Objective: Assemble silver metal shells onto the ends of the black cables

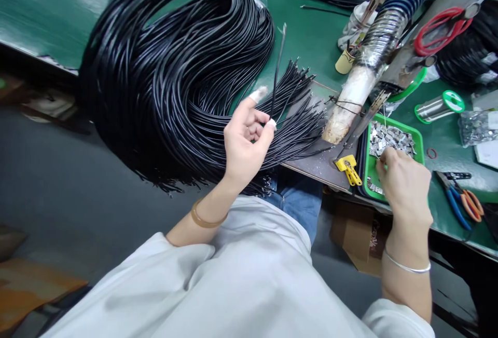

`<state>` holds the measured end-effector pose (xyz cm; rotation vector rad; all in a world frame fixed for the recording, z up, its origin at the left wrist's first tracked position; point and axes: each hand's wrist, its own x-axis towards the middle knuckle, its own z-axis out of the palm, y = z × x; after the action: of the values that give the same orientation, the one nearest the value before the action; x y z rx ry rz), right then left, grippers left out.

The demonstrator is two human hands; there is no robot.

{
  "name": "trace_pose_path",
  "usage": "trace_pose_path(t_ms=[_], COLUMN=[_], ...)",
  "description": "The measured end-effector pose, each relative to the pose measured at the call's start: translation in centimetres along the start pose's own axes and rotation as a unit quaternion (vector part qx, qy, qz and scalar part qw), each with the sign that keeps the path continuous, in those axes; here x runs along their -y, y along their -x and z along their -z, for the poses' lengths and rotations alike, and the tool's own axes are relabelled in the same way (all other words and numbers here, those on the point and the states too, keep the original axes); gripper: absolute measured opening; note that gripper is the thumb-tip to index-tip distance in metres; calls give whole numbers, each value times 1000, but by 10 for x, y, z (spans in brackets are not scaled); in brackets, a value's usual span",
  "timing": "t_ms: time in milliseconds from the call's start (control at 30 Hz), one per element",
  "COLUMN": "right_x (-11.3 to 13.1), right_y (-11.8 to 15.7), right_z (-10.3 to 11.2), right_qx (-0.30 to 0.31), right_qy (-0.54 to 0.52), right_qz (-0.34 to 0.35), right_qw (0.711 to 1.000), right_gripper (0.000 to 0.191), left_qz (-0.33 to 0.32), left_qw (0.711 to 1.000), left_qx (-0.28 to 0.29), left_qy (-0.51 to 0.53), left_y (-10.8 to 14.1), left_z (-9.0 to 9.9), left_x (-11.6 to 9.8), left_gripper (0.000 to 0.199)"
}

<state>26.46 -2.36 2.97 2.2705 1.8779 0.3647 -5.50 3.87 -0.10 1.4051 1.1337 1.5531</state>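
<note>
Over the green work table [311, 34], we hold one black cable [277, 70] in our left hand [245, 135], pinched between the thumb and a finger, its free end pointing up and away from us. White coverings show on the index fingertip and the thumb. Beneath this hand lies a large looped bundle of black cables [155, 83], many of its ends spread out to the right, so we do well to hold our single cable above them, where it cannot snag.

Our right hand [406, 182] reaches into the green tray [372, 167], its thumb and index fingertips drawn together beside the loose metal pieces [391, 139]. The back of the hand hides much of the grip; we cannot tell whether anything is caught between those fingertips.

For a clean pick, we would take one piece by its edges and leave its neighbours lying. A shorter free length above the left pinch should make the cable's tip less prone to sway. The white pipe [352, 102] slants down between our hands, with a yellow clip [349, 169] just below its mouth, so any crossing calls for a path clear of both.
</note>
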Motion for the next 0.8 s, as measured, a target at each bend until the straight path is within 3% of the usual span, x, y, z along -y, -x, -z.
trace_pose_path(t_ms=[33, 100, 167, 200, 267, 333, 367, 400, 433, 533, 600, 667, 733, 800], right_x=[0, -1, -3, -4, -8, -14, -17, -19, -21, -15, -1, 21, 46, 68], right_y=[0, -2, -4, -5, -6, -5, -3, 0, 5, 25, 40, 53, 62, 67], right_z=[0, 1, 0, -2, -6, -11, -14, -15, -16, -9, 2, 12, 19, 20], right_qx=[3, 6, 4, 1, -16, -54, -82, -113, -147, -237, -262, -247, -237, -249], right_qy=[2, 4, 0, -5, -24, -59, -83, -113, -151, -297, -404, -521, -593, -597], right_qz=[5, 7, 4, 3, 6, 8, 5, -2, -12, -59, -101, -116, -104, -85], right_qw=[1000, 1000, 1000, 1000, 1000, 997, 993, 987, 977, 923, 870, 809, 762, 758], right_gripper=[8, 7, 6, 7, 9, 12, 13, 13, 13, 16, 17, 20, 21, 15], left_qz=[3, 6, 11, 31, 36, 16, 32, 63, 108, 214, 226, 221, 225, 240], left_qw=[999, 994, 968, 934, 819, 719, 699, 705, 743, 866, 911, 928, 926, 917], left_qx=[3, 74, 234, 346, 564, 679, 697, 688, 642, 431, 317, 267, 265, 273], left_qy=[33, 77, 89, 81, 99, 145, 157, 161, 152, 137, 134, 137, 148, 162], left_y=[0, -1, 0, 1, 7, 17, 24, 32, 39, 56, 60, 60, 57, 53], left_z=[0, -1, -4, -8, -19, -32, -39, -45, -49, -56, -56, -55, -55, -55], left_x=[-8, -28, -50, -58, -64, -56, -47, -37, -28, -5, 1, 2, 0, -3], left_gripper=[49, 43, 32, 30, 30, 21, 16, 14, 15, 21, 24, 24, 25, 24])
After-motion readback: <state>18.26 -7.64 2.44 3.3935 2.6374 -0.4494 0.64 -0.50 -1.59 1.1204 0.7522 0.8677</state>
